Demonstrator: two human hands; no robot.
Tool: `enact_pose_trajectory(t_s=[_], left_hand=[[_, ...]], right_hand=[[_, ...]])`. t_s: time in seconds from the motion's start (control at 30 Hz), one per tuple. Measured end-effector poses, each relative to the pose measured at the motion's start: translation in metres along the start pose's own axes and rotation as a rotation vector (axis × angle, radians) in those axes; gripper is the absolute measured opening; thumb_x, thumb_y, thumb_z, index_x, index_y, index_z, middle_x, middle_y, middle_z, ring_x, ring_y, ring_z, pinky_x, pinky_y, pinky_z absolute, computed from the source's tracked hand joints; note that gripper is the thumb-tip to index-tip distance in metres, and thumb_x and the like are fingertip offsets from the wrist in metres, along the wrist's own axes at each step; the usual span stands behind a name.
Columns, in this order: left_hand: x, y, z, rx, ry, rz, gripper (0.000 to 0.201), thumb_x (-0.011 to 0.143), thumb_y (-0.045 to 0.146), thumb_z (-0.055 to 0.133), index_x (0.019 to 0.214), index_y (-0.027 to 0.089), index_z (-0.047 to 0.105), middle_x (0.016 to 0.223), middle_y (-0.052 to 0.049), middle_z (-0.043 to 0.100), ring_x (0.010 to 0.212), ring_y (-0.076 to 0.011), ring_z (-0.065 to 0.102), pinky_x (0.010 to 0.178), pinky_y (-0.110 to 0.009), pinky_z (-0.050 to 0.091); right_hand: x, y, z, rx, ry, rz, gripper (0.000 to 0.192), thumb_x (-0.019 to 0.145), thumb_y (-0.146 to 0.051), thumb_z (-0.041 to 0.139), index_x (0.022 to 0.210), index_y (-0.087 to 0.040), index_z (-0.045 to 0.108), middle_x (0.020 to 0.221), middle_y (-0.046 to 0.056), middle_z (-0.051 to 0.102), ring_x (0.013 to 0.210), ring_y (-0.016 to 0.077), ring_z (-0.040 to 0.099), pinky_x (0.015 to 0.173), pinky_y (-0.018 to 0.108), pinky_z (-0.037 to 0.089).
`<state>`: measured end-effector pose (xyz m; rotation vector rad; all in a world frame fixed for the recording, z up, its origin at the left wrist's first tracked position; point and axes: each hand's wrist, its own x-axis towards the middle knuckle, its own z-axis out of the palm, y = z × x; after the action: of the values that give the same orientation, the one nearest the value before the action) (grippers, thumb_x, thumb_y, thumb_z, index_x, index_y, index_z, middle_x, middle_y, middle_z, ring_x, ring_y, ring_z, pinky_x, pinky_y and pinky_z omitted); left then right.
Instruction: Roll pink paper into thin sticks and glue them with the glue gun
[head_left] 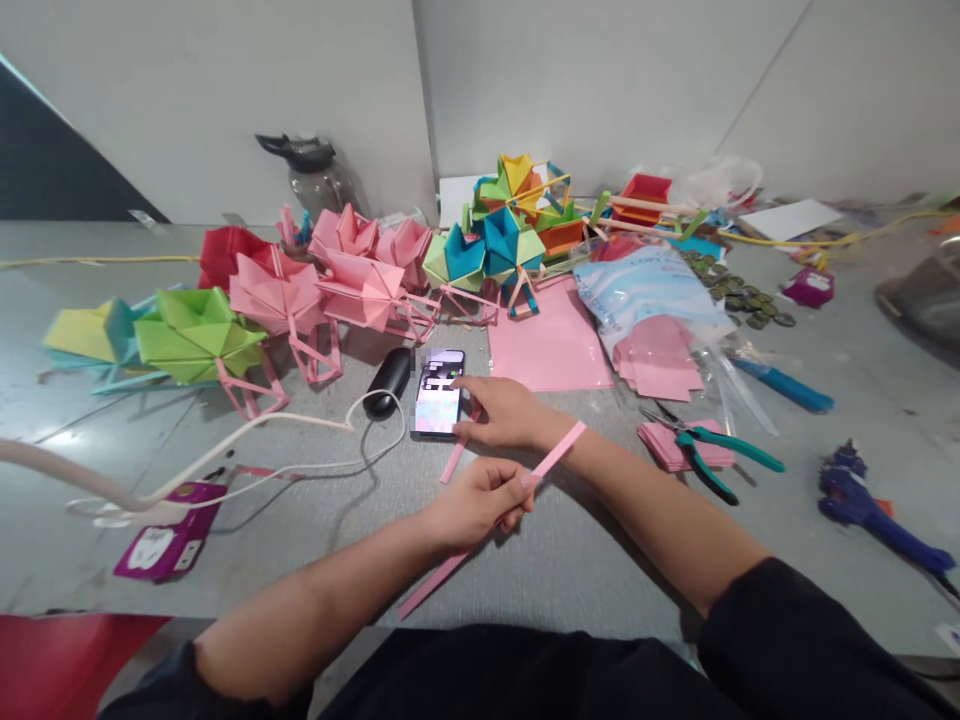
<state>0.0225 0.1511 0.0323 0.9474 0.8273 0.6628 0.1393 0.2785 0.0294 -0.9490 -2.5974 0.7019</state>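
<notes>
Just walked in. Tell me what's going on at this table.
A person sits at a grey table doing paper craft. Their left hand pinches a long pink paper strip, while the right hand reaches across and touches the screen of a smartphone lying flat. Folded origami pieces in pink, green, blue and red are lined up behind, with pliers and a blue glue gun off to the right.

left hand (pixel 480 497) fisted, pinching; right hand (pixel 504 412) forward, forefinger extended.
</notes>
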Motion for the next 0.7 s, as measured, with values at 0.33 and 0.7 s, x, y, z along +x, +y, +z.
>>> enact_pose_trajectory(t_s=[0.33, 0.7], left_hand=[[0.000, 0.002, 0.004, -0.084, -0.077, -0.123, 0.040, 0.080, 0.054, 0.078, 0.080, 0.016, 0.066, 0.056, 0.006, 0.050, 0.050, -0.0080, 0.044, 0.053, -0.025, 0.034], [-0.001, -0.001, 0.002, -0.027, -0.101, -0.076, 0.013, 0.078, 0.028, 0.071, 0.081, 0.015, 0.069, 0.058, 0.004, 0.055, 0.052, -0.0096, 0.047, 0.055, -0.024, 0.034]], right_hand=[[0.004, -0.007, 0.002, -0.132, -0.027, -0.008, 0.068, 0.093, -0.055, 0.074, 0.150, -0.022, 0.058, 0.108, 0.011, 0.079, 0.102, 0.0312, 0.072, 0.086, 0.040, 0.050], [0.002, -0.002, 0.013, -0.195, 0.142, -0.091, 0.065, 0.091, -0.057, 0.074, 0.141, -0.018, 0.063, 0.136, 0.018, 0.063, 0.125, 0.0343, 0.057, 0.106, 0.050, 0.047]])
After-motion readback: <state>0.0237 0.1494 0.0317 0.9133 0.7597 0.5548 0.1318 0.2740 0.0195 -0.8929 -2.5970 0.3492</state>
